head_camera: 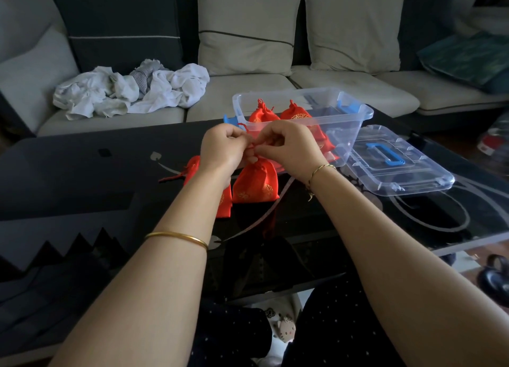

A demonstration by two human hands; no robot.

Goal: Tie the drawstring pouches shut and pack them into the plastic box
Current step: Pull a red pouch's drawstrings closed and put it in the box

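On the dark glass table (82, 179), a red satin pouch (220, 201) lies partly under the left hand (220, 147), whose fingers pinch the red drawstring (252, 146) of the upright gold-embroidered red pouch (256, 183); the right hand (289, 146) pinches it too. Beyond, the clear plastic box (347, 118) holds tied pouches (294, 114).

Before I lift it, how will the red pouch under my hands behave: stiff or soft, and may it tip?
The red pouch will probably feel soft yet plump: its satin body bulges as if filled. It stands upright while the left hand and right hand pinch its cord, so it may tip when released. The shiny fabric could be somewhat slippery.
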